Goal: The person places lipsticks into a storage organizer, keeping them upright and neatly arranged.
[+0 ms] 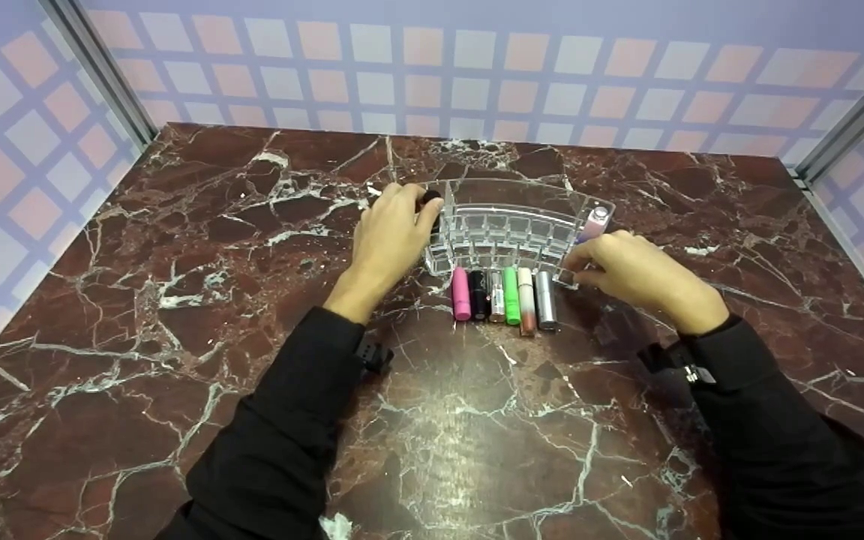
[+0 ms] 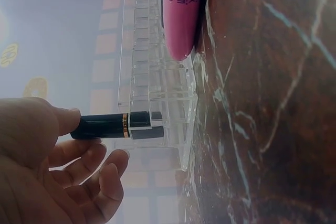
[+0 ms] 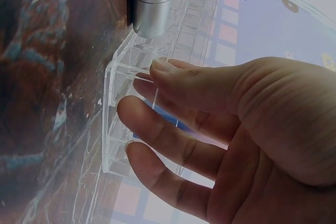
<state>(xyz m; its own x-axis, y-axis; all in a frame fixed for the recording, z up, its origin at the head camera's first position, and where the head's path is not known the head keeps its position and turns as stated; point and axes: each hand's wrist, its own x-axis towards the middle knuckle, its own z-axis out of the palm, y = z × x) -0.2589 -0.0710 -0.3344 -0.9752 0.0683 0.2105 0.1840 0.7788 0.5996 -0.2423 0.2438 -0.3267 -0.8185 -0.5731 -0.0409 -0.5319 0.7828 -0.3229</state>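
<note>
A clear acrylic lipstick organizer (image 1: 511, 193) with tiered slots stands on the table. At its left end my left hand (image 1: 391, 232) pinches the upper part of a black lipstick (image 2: 102, 126) with a gold band; the lower part sits inside a slot. The other fingers of that hand curl loosely below. My right hand (image 1: 638, 270) is at the organizer's right front corner, with thumb and index finger gripping its clear wall (image 3: 131, 70). A pink-and-blue tube (image 1: 595, 224) stands in the slot at the right end, partly hidden by the right hand in the right wrist view.
In front of the organizer lies a row of tubes: pink (image 1: 461, 294), black (image 1: 479, 295), clear-and-silver (image 1: 496, 297), green (image 1: 511, 295), white-and-brown (image 1: 526, 301) and silver (image 1: 546, 300). The dark marbled table (image 1: 177, 390) meets checkered walls (image 1: 477, 82) behind.
</note>
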